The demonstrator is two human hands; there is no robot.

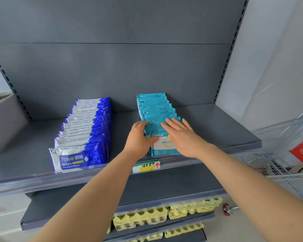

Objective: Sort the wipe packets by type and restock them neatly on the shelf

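Two rows of wipe packets stand on the grey shelf. On the left is a row of dark blue and white alcohol wipe packets, running from the front edge towards the back panel. To its right stands a row of teal packets. My left hand holds the left side of the front teal packets, thumb across the front one's face. My right hand lies flat with straight fingers over the right part of the same row's front.
A green and yellow price tag sits on the shelf's front rail below the teal row. Yellow egg cartons fill lower shelves. A wire shopping cart with a red sign stands to the right. A grey box is at the left.
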